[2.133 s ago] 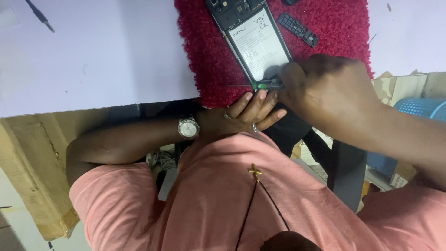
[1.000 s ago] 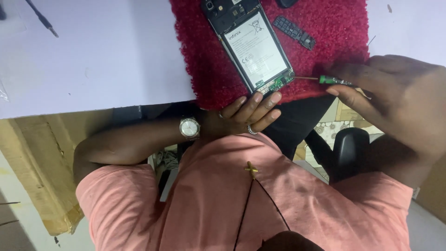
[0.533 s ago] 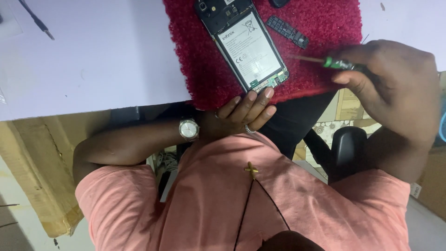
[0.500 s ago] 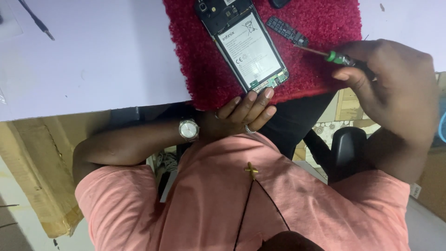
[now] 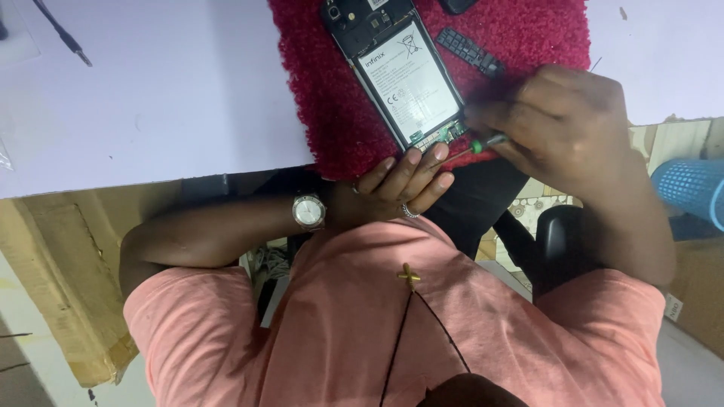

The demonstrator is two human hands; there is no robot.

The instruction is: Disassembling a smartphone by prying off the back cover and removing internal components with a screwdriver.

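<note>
At the mat's (image 5: 528, 38) near edge, my left hand (image 5: 403, 181) rests fingers loose, holding nothing — steadying the opened phone (image 5: 400, 71); my right hand (image 5: 562, 124) pinches the green screwdriver (image 5: 475, 145), tip at the phone's lower end.

bench (image 5: 151, 98): white, flat top | floor (image 5: 528, 215): patterned tiles under it | right: blue basket (image 5: 690, 188) | left: brown cardboard (image 5: 68, 286) | near: black chair (image 5: 562, 241)

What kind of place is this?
Probably a small phone repair bench: an opened phone with its back cover off lies on a red mat, and the right hand holds a small green-handled screwdriver at it.
</note>
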